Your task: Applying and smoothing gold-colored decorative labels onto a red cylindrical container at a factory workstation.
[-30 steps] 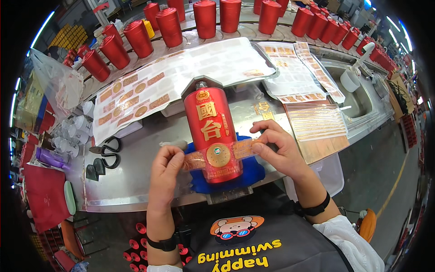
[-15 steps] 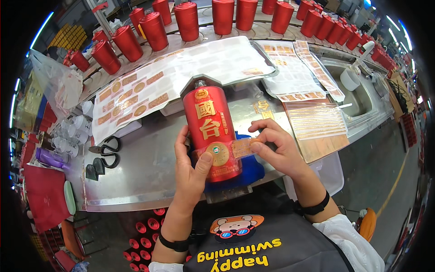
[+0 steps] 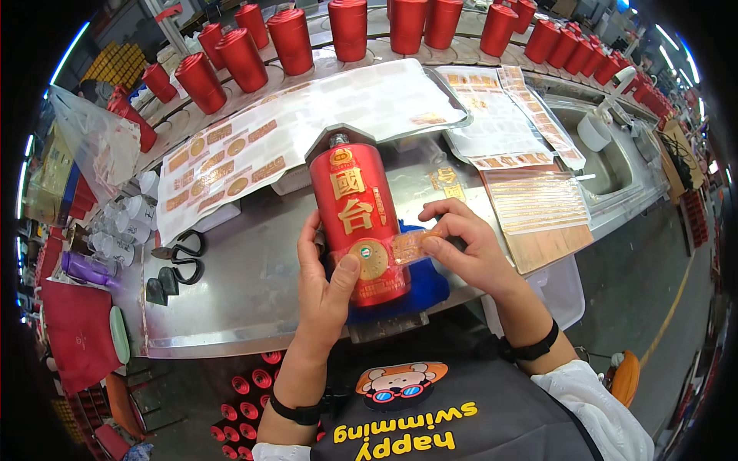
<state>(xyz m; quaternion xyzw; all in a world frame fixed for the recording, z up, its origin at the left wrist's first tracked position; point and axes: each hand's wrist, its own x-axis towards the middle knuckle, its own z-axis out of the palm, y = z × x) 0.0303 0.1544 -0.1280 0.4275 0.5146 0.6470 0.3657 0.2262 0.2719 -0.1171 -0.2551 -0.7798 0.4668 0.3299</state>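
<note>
A red bottle (image 3: 355, 242) with large gold characters leans, neck away from me, in a metal holder with a blue pad (image 3: 432, 283). My left hand (image 3: 323, 280) is closed round its left side, the thumb on the lower front beside a round gold emblem (image 3: 373, 263). Between the thumb and fingers of my right hand (image 3: 467, 250) is the end of a clear film strip with gold print (image 3: 405, 248). The strip's other end lies against the bottle, right of the emblem. The bottle's underside is hidden.
Sticker sheets (image 3: 254, 146) lie beyond the bottle, and more (image 3: 496, 115) to the right. Black-handled scissors (image 3: 184, 253) rest at left, near clear cups (image 3: 127, 223). Red bottles (image 3: 292, 42) line a curved conveyor at the back. A sink (image 3: 615, 169) is at far right.
The bottles on the conveyor have moved to the right. The end of the strip in my right hand has shifted slightly left, closer to the bottle. My left hand has hardly moved.
</note>
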